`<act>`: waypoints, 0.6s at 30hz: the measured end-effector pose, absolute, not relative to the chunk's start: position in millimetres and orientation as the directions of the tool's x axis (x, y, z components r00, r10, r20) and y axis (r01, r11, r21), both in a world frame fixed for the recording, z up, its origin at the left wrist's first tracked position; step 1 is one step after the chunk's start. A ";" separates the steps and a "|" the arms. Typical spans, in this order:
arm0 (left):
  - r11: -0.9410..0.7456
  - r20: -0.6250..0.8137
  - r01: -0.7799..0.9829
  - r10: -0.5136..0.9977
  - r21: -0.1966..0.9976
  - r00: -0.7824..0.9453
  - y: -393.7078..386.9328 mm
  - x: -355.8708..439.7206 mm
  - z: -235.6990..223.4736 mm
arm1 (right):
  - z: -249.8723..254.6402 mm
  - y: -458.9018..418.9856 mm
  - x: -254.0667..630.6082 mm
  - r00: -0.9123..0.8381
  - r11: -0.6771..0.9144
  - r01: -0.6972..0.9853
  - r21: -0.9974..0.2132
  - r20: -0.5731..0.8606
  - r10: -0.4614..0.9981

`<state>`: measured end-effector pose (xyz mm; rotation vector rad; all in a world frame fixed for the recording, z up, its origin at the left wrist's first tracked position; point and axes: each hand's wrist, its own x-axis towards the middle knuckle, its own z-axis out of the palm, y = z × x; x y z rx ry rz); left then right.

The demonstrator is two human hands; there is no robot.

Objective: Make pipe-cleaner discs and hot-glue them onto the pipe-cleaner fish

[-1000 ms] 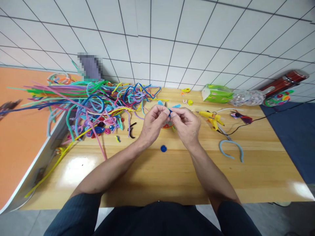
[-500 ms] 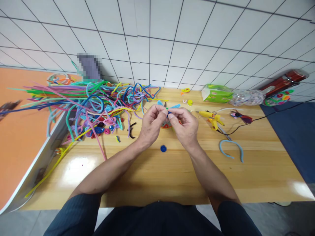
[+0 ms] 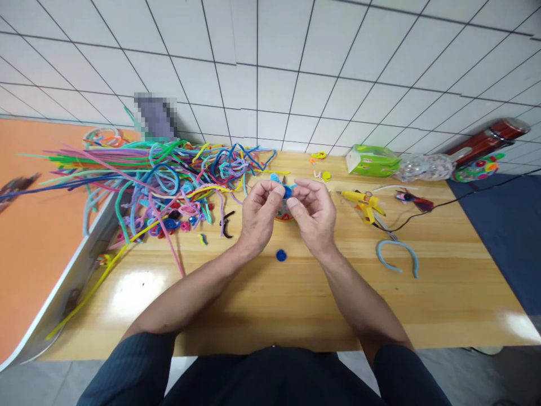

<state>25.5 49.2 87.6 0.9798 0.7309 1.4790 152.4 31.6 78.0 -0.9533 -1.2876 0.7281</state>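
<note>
My left hand [image 3: 261,213] pinches a small round blue disc [image 3: 288,192] between thumb and fingertips. Close by on the right, my right hand [image 3: 316,214] has its thumb and fingers apart around nothing, near the disc's edge. Under and behind both hands lies an item with a grey and red-orange round part [image 3: 284,214], mostly hidden, with light blue fuzzy pieces [image 3: 275,177] beyond it. A second blue disc [image 3: 281,255] lies flat on the wooden table, nearer to my body.
Many coloured pipe cleaners [image 3: 164,169] are heaped at the left. To the right are a yellow glue gun [image 3: 363,204], a curved light blue pipe cleaner [image 3: 397,243], a green packet [image 3: 372,162] and a red thermos [image 3: 486,141]. A tiled wall [image 3: 279,84] stands behind the table.
My right fingers have come off the blue disc and spread apart. The disc now shows more of its face in my left hand.
</note>
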 end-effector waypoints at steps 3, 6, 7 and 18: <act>-0.117 0.152 -0.488 0.988 0.865 0.031 49.0 26.0 88.2 | 77.0 32.4 151.3 0.181 0.428 0.054 -0.902 0.431 0.884; -0.066 0.126 -0.505 0.988 0.860 0.086 49.6 27.0 89.4 | 78.7 33.6 151.5 0.172 0.424 0.052 -0.904 0.426 0.888; -0.049 0.118 -0.500 0.987 0.865 0.109 50.4 26.6 90.0 | 80.2 33.9 152.5 0.167 0.427 0.059 -0.902 0.431 0.887; -0.124 0.212 -0.310 0.940 0.943 0.268 65.8 10.2 100.9 | 92.7 38.1 170.2 0.070 0.441 0.190 -0.877 0.460 0.885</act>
